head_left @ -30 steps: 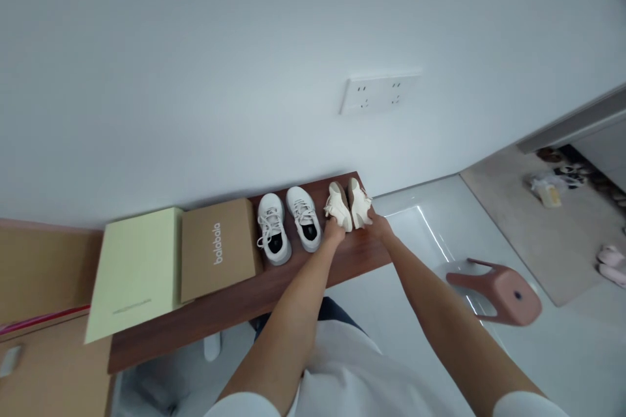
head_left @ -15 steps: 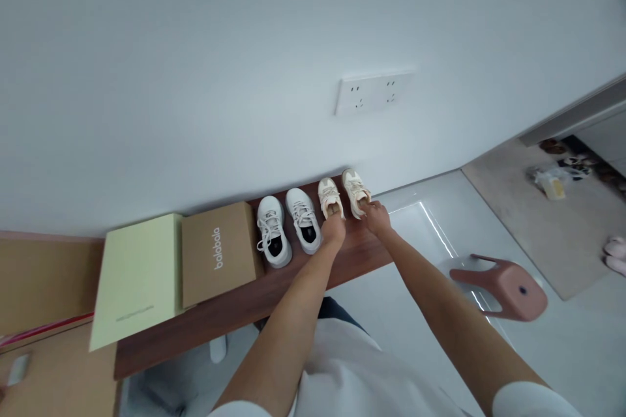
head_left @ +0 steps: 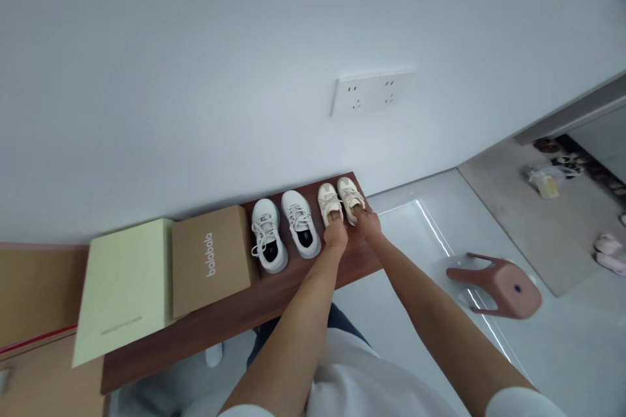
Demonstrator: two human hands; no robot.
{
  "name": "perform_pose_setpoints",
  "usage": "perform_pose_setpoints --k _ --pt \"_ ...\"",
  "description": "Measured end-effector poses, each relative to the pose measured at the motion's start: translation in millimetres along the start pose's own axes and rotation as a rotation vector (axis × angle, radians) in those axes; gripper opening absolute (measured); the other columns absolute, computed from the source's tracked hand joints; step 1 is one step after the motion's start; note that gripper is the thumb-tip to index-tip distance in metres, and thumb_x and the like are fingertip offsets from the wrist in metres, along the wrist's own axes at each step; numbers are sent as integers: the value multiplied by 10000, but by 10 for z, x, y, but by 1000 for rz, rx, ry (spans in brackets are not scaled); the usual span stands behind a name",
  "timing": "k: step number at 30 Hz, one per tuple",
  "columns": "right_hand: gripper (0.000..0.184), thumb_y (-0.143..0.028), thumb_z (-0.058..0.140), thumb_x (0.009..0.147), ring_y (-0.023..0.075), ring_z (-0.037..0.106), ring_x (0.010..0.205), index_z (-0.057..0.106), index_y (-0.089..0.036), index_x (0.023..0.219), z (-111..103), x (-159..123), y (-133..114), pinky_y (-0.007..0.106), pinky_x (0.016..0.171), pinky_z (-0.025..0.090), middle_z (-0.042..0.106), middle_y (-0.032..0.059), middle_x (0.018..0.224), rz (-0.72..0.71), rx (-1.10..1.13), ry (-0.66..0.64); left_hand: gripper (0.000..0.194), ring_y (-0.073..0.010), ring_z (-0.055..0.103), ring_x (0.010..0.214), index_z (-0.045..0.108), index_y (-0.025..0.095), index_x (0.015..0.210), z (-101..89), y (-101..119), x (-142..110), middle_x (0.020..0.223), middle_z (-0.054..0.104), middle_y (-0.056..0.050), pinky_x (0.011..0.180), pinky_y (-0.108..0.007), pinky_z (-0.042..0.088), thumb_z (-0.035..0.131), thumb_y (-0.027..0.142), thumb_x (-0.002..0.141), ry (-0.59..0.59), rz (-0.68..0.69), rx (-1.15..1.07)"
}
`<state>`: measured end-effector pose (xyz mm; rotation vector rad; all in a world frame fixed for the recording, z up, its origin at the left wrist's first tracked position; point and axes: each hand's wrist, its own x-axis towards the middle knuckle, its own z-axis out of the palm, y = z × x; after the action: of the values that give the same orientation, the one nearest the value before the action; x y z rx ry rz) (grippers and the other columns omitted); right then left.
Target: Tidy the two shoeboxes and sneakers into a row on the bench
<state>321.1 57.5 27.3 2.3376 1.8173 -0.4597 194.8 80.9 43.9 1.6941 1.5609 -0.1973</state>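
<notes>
Two small cream sneakers stand side by side at the right end of a dark wooden shelf (head_left: 288, 283), toes toward the wall. My left hand (head_left: 336, 234) grips the heel of the left cream sneaker (head_left: 328, 199). On the heel of the right cream sneaker (head_left: 349, 193) my right hand (head_left: 368, 224) is closed, its fingers partly inside the opening. Just left of them sits a larger pair of white sneakers, one white sneaker (head_left: 296, 208) nearer my left hand and another white sneaker (head_left: 265, 218) beside the boxes, with loose laces.
A brown shoebox (head_left: 208, 267) and a pale green box (head_left: 127, 287) stand on the shelf's left part. Large cardboard (head_left: 44, 371) is at far left. A pink stool (head_left: 513, 290) stands on the floor at right, near a mat (head_left: 552, 234) with shoes and a plastic bag. Wall sockets (head_left: 374, 91) are above.
The right cream sneaker has moved left and back from the wall, closer to the left one, with my right hand on it. The view has shifted slightly.
</notes>
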Motion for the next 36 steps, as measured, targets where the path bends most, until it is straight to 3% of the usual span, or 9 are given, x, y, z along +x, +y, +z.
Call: perform_pose_setpoints --k 5,8,11,14,16,21,27,32,36 --pt "359 -152 541 913 273 535 1183 622 -193 1260 -15 -73 -8 360 966 402 645 145 1301 -61 28 89 564 -296 662 1157 345 191 1508 -57 50 -145 1423 551 -218 934 -399 513 497 237 967 51 67 25" --pt "330 -169 535 915 283 526 1182 635 -180 1230 -49 -148 -30 369 972 406 634 147 1305 -84 72 189 569 -288 626 1212 351 208 1511 -174 65 -267 1501 469 -206 964 -396 509 498 240 962 96 161 1" --pt "310 -184 502 931 284 517 1198 638 -158 1209 -103 -239 -83 379 1006 401 624 151 1320 -119 134 298 549 -246 590 1260 402 237 1496 -328 -1 -420 1474 526 -141 1019 -356 480 500 212 957 132 302 -70" --pt "312 -199 470 941 283 512 1232 640 -136 1195 -147 -363 -178 394 1062 382 620 161 1330 -154 216 346 457 -220 610 1222 525 246 1420 -464 -207 -623 1348 648 -92 1049 -339 456 483 211 965 104 376 -146" --pt "323 -204 452 940 287 509 1259 642 -133 1191 -140 -481 -265 408 1079 383 619 165 1340 -157 274 341 389 -217 632 1177 612 236 1335 -520 -436 -788 1263 701 -86 1036 -331 457 469 229 974 94 359 -182" --pt "326 -209 429 933 280 592 1193 661 -178 1160 89 -912 -531 439 1063 435 684 143 1241 -175 446 250 264 -223 697 989 729 230 1069 -499 -1264 -1251 1001 770 -72 891 -310 476 508 334 971 129 134 -156" --pt "317 -241 420 942 245 672 1113 691 -219 1106 408 -1401 -840 380 998 505 735 100 1163 -195 558 5 438 -226 719 808 699 201 771 -336 -2411 -1829 772 751 -73 806 -312 491 409 448 989 206 -111 -314" --pt "299 -218 471 913 229 714 1027 722 -219 1076 370 -1564 -1189 359 943 527 770 81 1085 -310 568 -265 297 -235 718 986 693 194 1052 -297 -3073 -2165 1017 763 -98 900 -332 513 448 330 951 382 -231 -526" --pt "290 -220 511 892 222 720 989 742 -217 1067 244 -1619 -1703 353 926 534 779 74 1071 -395 619 -359 323 -261 648 1167 628 177 1184 -483 -3374 -2251 1229 693 -141 1036 -385 470 485 302 923 636 -282 -514"
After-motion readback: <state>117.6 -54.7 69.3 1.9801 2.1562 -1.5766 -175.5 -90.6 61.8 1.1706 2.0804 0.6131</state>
